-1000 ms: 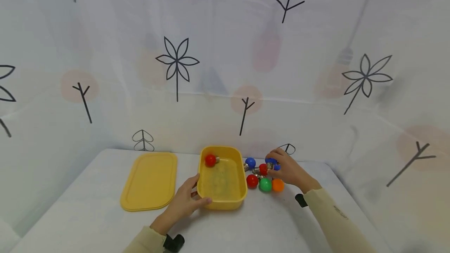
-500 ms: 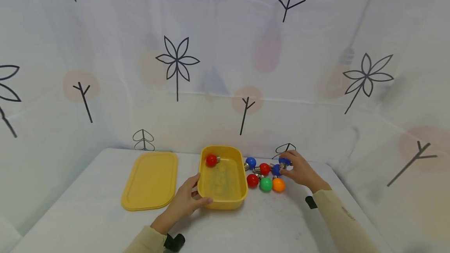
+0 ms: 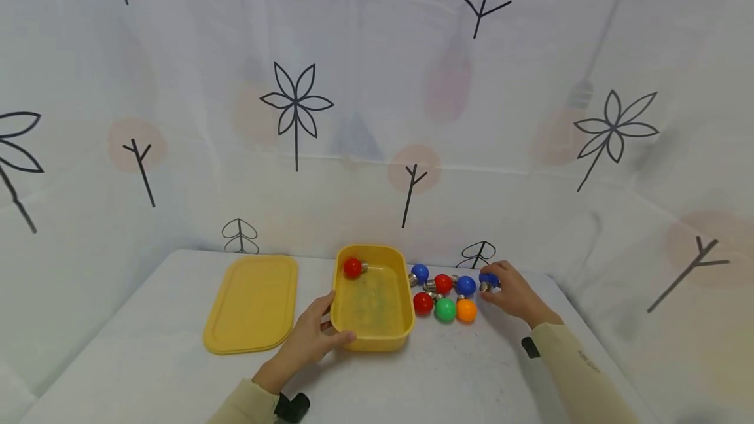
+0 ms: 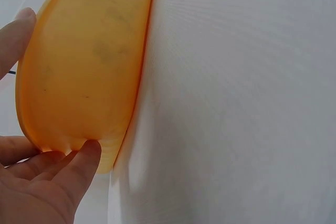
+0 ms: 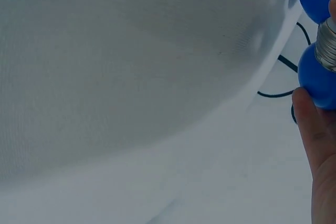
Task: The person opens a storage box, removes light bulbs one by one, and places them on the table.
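My left hand (image 3: 314, 334) grips the near left corner of a yellow plastic box (image 3: 377, 344), its fingers along the side wall. In the left wrist view the fingertips press against the box wall (image 4: 89, 66). One red light bulb (image 3: 353, 267) lies inside, at the far left. On the right, my right hand (image 3: 517, 293) pinches a blue light bulb (image 5: 316, 80) with a silver screw base, at the right end of a cluster of bulbs. A second blue bulb (image 3: 465, 286) lies just left of it; the right wrist view shows both close together.
Between box and right hand lie another blue bulb (image 3: 419, 272), two red bulbs (image 3: 443, 283), a green bulb (image 3: 445, 309) and an orange bulb (image 3: 466, 311). A yellow lid (image 3: 253, 304) lies flat left of the box. A patterned white cloth (image 3: 353, 201) stands behind the table.
My right hand has moved right and slightly nearer with the blue bulb, away from the other bulbs, uncovering the second blue one. The left hand and the box have stayed in place.
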{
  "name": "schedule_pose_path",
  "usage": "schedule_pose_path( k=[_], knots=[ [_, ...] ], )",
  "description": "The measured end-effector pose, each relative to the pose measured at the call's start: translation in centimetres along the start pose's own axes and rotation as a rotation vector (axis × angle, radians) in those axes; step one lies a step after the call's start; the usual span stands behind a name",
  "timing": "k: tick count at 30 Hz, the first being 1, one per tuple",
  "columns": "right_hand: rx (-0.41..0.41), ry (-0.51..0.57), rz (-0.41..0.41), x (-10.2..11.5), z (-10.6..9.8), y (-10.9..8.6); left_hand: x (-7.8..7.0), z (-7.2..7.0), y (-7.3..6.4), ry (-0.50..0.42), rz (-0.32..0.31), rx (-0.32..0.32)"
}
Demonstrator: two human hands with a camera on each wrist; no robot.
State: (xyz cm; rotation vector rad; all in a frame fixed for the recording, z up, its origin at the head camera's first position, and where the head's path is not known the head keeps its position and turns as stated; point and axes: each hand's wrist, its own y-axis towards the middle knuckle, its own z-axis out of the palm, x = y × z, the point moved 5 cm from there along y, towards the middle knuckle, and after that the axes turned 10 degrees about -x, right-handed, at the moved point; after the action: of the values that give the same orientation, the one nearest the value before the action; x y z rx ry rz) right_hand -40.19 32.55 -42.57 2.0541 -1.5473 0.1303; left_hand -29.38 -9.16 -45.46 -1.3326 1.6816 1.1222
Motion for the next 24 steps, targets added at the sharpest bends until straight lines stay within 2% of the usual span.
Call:
schedule_pose_path(
  k=[8,24],
  knots=[
    [0.061,-0.023,0.060,-0.9,1.1,-0.3,-0.1,-0.1,0.0,-0.023,-0.009,0.004],
    [0.075,-0.084,0.052,-1.4,2.1,-0.2,-0.1,-0.1,0.1,-0.012,-0.003,-0.001]
  ],
)
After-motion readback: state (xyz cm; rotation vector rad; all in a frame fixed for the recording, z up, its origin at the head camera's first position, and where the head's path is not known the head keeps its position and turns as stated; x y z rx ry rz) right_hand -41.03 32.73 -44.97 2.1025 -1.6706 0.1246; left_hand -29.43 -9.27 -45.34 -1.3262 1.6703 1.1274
